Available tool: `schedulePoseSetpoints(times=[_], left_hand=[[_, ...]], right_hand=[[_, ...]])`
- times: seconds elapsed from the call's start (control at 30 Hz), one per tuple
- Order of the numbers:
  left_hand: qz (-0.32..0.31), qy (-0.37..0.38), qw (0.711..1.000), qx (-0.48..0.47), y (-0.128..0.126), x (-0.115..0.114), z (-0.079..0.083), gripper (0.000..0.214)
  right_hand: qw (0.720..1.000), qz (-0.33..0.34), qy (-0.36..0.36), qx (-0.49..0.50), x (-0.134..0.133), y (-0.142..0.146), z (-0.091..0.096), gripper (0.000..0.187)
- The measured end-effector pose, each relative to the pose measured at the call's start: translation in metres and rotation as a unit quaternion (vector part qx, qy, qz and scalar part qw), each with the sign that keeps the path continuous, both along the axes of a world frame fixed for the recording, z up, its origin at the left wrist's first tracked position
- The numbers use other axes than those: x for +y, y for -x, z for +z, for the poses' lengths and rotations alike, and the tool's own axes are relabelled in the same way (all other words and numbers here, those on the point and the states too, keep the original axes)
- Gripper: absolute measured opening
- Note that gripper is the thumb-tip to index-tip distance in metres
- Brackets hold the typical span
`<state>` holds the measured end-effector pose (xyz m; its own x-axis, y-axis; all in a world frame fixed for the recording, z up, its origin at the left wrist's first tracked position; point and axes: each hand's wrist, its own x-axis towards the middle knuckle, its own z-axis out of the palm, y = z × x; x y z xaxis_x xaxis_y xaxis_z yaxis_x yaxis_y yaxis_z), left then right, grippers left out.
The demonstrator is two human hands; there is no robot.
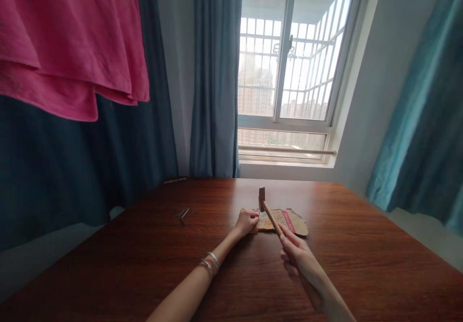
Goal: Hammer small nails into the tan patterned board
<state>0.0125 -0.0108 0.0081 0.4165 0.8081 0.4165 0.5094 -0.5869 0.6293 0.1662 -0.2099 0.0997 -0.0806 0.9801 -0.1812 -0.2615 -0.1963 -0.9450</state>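
Right hand (294, 253) closed round hammer handle (273, 218). Left hand (247, 220), just beside hammer head (262, 194), curled at patterned board (298, 223); can't tell if gripping.

Two silvery bracelets circle the left forearm above the left hand (247, 221): a smooth, bangle-like band (214, 259) nearer the hand and, close beside it, a thinner loop (206, 265) with blurred detail. The right hand (295, 253) and forearm are bare, with slender fingers.
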Motion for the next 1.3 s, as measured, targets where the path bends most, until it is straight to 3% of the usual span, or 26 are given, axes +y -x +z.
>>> schedulePoseSetpoints(times=[0.1,0.63,1.3], left_hand=[[0.000,-0.004,1.000,0.002,-0.0003,-0.0006,0.0008,0.026],[0.008,0.001,1.000,0.005,-0.0011,-0.0003,0.0008,0.024],[0.011,0.023,1.000,-0.015,-0.0021,-0.0028,0.0030,0.022]], right_hand=[[1.000,0.005,0.023,0.009,0.0007,0.0002,0.0018,0.091],[0.999,-0.008,0.005,0.031,-0.0002,0.0026,0.0091,0.083],[1.000,-0.001,0.009,0.012,0.0031,0.0077,0.0010,0.088]])
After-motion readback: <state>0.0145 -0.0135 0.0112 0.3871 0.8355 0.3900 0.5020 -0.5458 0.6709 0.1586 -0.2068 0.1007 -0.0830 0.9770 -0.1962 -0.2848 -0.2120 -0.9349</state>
